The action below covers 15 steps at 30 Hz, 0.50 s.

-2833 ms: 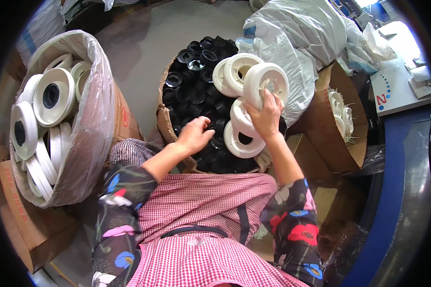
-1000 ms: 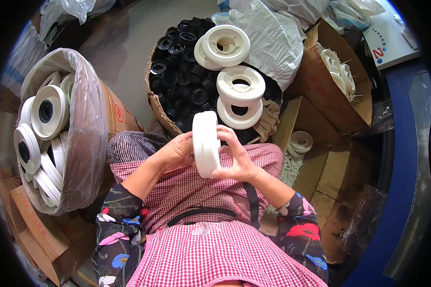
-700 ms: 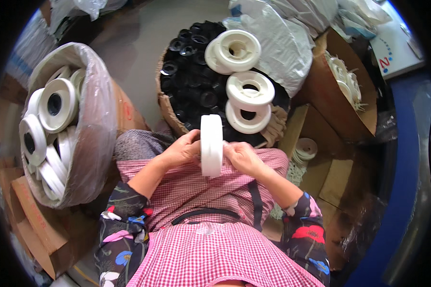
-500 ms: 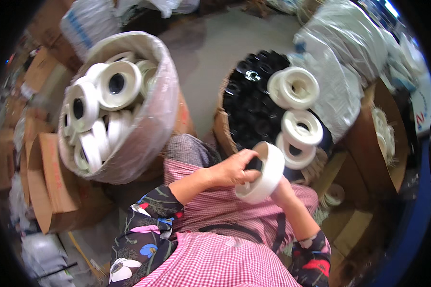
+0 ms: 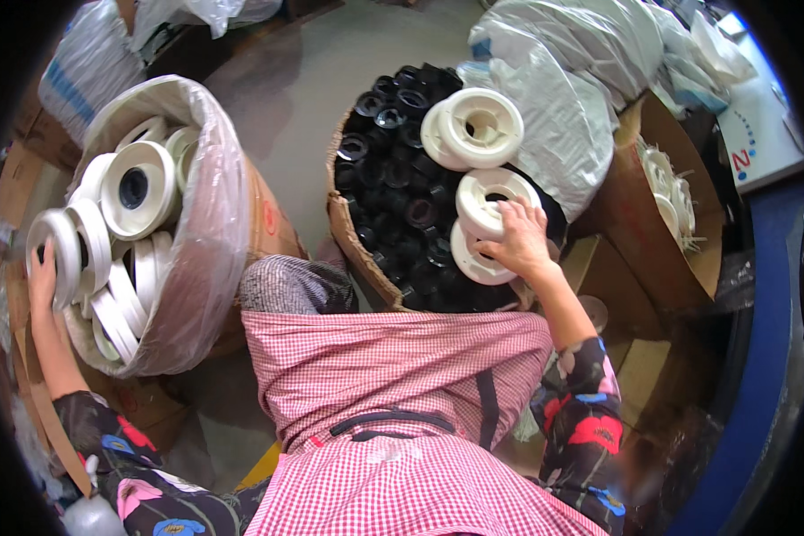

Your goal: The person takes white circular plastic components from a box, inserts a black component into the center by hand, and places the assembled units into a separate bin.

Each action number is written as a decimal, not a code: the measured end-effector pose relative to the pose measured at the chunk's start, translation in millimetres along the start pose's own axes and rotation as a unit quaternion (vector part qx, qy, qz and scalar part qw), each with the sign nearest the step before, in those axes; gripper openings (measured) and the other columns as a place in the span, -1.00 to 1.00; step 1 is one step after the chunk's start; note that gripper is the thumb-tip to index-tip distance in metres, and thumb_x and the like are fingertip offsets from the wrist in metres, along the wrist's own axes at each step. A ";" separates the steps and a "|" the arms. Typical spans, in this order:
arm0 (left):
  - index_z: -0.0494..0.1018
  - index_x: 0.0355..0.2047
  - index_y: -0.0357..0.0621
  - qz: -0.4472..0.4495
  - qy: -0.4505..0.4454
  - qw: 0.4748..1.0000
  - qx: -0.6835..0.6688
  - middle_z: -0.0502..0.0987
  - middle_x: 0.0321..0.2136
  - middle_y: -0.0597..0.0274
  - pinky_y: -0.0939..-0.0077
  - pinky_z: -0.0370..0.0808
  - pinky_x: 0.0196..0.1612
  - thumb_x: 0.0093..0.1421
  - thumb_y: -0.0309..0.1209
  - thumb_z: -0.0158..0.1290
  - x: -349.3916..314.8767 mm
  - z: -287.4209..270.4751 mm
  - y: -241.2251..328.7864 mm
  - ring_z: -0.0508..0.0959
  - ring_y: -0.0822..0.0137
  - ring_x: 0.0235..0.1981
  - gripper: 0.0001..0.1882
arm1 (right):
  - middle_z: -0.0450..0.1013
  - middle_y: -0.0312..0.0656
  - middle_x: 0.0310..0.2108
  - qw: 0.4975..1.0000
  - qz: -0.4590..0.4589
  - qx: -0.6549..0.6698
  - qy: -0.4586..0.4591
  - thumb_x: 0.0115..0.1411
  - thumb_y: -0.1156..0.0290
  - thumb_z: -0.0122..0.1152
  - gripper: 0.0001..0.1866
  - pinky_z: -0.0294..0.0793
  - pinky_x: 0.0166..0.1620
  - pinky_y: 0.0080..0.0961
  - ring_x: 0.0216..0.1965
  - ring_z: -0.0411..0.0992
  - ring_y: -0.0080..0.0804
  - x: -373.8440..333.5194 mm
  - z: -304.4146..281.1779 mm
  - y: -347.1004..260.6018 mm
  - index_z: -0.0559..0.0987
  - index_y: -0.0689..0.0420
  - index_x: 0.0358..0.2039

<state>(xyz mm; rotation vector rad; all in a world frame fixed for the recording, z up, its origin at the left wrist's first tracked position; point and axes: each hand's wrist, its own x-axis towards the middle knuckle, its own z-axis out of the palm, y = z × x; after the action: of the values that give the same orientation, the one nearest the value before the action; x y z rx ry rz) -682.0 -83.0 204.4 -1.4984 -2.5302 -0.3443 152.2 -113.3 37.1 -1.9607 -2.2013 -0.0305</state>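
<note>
My left hand [image 5: 42, 277] reaches to the lined carton at the left. Its fingers are hooked into the hole of a white flanged plastic ring [image 5: 66, 259], which rests against other white rings [image 5: 157, 185] with dark centres. At the right, my right hand [image 5: 522, 241] has its fingers curled over the edge and centre hole of another white ring [image 5: 474, 200]. A further white ring [image 5: 473, 259] lies partly beneath that one, close to my thumb. Two more overlapping white rings [image 5: 506, 125] sit beyond, on a heap of black plastic collars [image 5: 389, 183].
A carton [image 5: 353, 237] holds the black collars. Clear plastic lines the left carton [image 5: 210, 259]. White plastic sacking [image 5: 558, 116] drapes behind the heap. At the right, another carton [image 5: 692, 241] contains white parts, near a blue edge [image 5: 732, 420].
My hands have moved apart from the white ring held over my lap. The left has gone to the left carton with a ring; the right has moved onto a ring atop the heap.
</note>
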 end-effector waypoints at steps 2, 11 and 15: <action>0.31 0.09 -0.38 -0.075 0.007 0.994 0.084 0.39 0.05 -0.21 0.25 0.28 0.13 0.21 0.01 -0.07 42.6 35.0 -84.1 0.40 0.02 0.08 -0.32 | 0.37 -0.10 -0.04 1.000 -0.019 -0.001 0.015 -0.28 0.07 0.45 -0.24 -0.06 0.23 -0.08 0.21 0.11 -0.09 -6.3 4.8 10.1 0.46 0.14 -0.03; 0.45 -0.10 -0.17 0.321 0.047 0.866 -0.381 0.50 -0.13 0.15 0.40 0.31 0.07 0.13 -0.55 0.02 -191.8 75.8 318.6 0.43 0.24 -0.02 -0.71 | 0.45 -0.07 -0.20 0.968 0.021 0.108 0.224 -0.28 0.14 0.49 -0.41 0.21 0.03 -0.20 -0.07 0.34 -0.09 -35.5 -28.6 -3.3 0.51 0.19 -0.25; 0.47 -0.23 -0.14 0.478 -0.074 0.772 -0.412 0.52 -0.23 0.07 0.24 0.37 -0.03 -0.01 -0.44 0.13 -293.5 142.2 454.6 0.47 0.07 -0.10 -0.72 | 0.42 -0.04 -0.21 0.943 0.020 0.250 0.220 -0.25 0.43 0.45 -0.45 0.29 0.04 -0.33 -0.05 0.33 -0.14 -58.3 -57.8 -42.0 0.50 0.26 -0.17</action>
<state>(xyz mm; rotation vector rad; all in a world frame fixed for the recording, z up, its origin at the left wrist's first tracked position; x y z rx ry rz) -148.1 -76.3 37.1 -2.9217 -1.3033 -1.2480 124.4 -184.0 89.4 -1.5340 -1.6762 0.0811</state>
